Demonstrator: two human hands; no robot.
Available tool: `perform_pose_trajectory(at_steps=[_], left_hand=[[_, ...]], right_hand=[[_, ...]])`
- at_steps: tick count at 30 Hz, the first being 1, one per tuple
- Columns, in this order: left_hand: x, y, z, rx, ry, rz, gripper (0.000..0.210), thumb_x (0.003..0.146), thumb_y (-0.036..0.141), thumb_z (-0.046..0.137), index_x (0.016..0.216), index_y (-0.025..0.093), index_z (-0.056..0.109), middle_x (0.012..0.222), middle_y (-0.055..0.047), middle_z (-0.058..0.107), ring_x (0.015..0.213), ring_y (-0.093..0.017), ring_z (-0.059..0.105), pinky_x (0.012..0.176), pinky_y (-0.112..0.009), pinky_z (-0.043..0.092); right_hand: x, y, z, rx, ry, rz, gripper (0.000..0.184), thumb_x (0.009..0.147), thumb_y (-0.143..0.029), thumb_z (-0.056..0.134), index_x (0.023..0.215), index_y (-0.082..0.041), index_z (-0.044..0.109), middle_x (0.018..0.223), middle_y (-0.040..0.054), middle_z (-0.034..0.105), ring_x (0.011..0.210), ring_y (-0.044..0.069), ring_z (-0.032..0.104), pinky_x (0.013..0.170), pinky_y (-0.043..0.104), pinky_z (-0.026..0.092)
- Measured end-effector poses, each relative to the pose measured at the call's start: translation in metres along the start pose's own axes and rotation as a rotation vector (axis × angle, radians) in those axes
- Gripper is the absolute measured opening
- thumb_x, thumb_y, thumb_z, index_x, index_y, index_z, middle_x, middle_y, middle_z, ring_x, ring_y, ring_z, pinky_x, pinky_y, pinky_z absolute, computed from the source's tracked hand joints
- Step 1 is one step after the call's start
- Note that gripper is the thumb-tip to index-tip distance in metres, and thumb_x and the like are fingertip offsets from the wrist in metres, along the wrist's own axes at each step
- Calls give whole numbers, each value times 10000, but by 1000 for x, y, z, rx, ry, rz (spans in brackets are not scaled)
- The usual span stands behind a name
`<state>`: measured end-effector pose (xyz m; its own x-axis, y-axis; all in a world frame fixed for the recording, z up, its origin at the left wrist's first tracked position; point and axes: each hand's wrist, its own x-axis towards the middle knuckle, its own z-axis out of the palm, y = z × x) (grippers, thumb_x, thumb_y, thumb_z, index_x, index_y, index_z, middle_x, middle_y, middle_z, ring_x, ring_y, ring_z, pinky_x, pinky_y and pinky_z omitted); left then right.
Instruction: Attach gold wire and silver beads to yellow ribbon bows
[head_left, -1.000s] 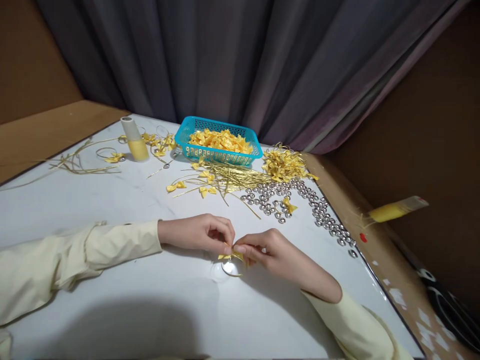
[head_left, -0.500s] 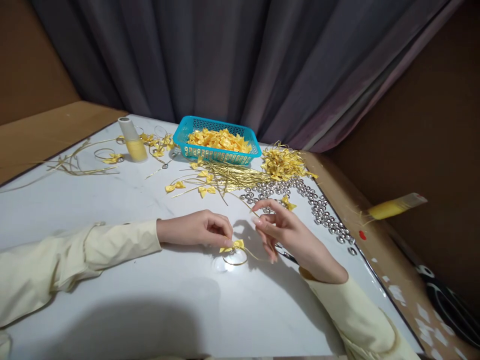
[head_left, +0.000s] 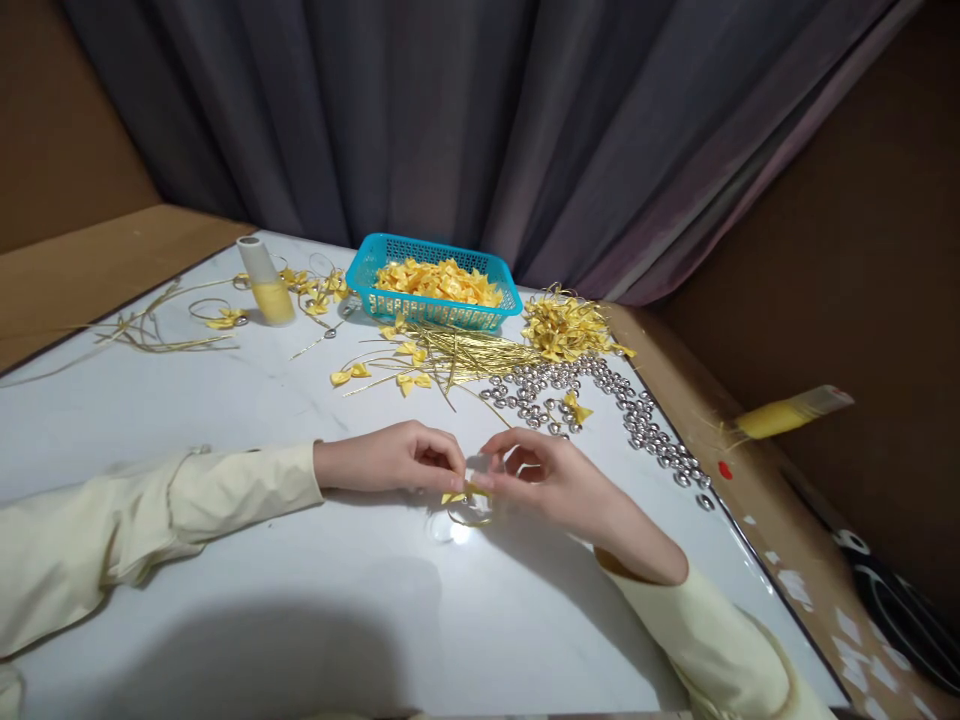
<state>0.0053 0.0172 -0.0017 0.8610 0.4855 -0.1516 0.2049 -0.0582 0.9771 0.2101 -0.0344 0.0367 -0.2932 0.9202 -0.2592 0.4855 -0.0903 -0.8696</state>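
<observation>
Over the middle of the white table, my left hand point(head_left: 412, 458) is closed in a pinch on a small yellow ribbon bow point(head_left: 451, 497). Below the bow hangs a thin gold wire loop point(head_left: 469, 522). My right hand point(head_left: 551, 472) has its thumb and fingertips closed on the right side of the same bow. Most of the bow is covered by the fingertips. Just beyond my right hand lie a loose yellow bow point(head_left: 577, 408) and many silver beads point(head_left: 643, 420).
A blue basket point(head_left: 360, 268) of yellow bows stands at the back. Before it lie gold wires point(head_left: 480, 355), beside a heap of finished bow pieces point(head_left: 566, 328). A tube with yellow contents point(head_left: 266, 282) stands at left. Black-handled scissors point(head_left: 900, 610) lie off the table's right edge.
My right hand has moved left and closed on the bow; before, its fingers were apart near the wire's end. The dark-and-silver tool under it is now hidden. My left hand has kept its place.
</observation>
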Motion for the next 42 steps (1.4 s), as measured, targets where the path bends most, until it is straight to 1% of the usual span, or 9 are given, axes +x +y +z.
perform_pose_trajectory(at_steps=[2,6,9,12,15,21,27,34,42], left_hand=[[0,1,1,-25,5,-16,233,812,378,599,816,149,636,804,-23,580,700,-123,490,628,-235,393],[-1,4,1,-73,19,-42,231,817,375,593,822,148,630,716,5,555,625,-101,460,574,-217,369],[-2,5,1,-67,24,-30,230,849,367,542,832,151,622,696,11,551,631,-101,468,591,-216,379],[-4,5,3,-2,11,19,221,776,337,636,900,159,591,761,5,565,668,-107,477,628,-224,396],[-6,3,7,133,46,79,273,714,304,700,899,152,569,722,20,535,639,-101,455,612,-222,385],[-6,-3,10,170,152,96,205,812,331,596,873,141,548,738,10,528,637,-99,456,580,-214,370],[-7,1,12,158,177,112,188,866,331,528,888,147,562,696,7,559,615,-100,486,566,-209,385],[-8,4,13,128,165,134,184,887,309,501,891,144,582,691,-2,591,632,-110,536,602,-221,422],[-5,4,12,-21,108,98,181,886,298,505,864,130,568,690,-3,594,618,-101,551,620,-233,455]], right_hand=[[-1,2,7,-91,-12,-39,174,710,-272,691,818,-157,619,671,0,604,562,103,542,543,234,444],[-2,5,11,-29,-26,-38,78,731,-193,644,798,-163,618,596,-11,615,528,106,563,533,233,451],[-2,6,9,54,-30,9,121,738,-262,657,794,-163,617,592,-3,634,506,112,582,517,239,455],[-2,6,7,117,-19,25,205,694,-334,708,781,-166,629,578,-4,636,499,122,594,511,248,468],[-2,6,7,176,-25,37,252,651,-365,743,761,-166,633,572,-7,631,505,128,604,522,258,487],[-2,6,11,210,-22,-11,264,665,-375,736,784,-168,623,606,-2,642,526,130,618,528,256,505],[-3,7,13,148,68,-159,200,742,-326,682,786,-176,557,645,12,642,551,139,628,519,258,519],[-5,10,17,-24,165,-444,78,813,-190,564,856,-194,499,867,37,536,685,124,613,541,241,543],[-5,14,16,-172,164,-640,118,844,-122,496,928,-205,500,922,68,522,774,150,551,547,254,544]])
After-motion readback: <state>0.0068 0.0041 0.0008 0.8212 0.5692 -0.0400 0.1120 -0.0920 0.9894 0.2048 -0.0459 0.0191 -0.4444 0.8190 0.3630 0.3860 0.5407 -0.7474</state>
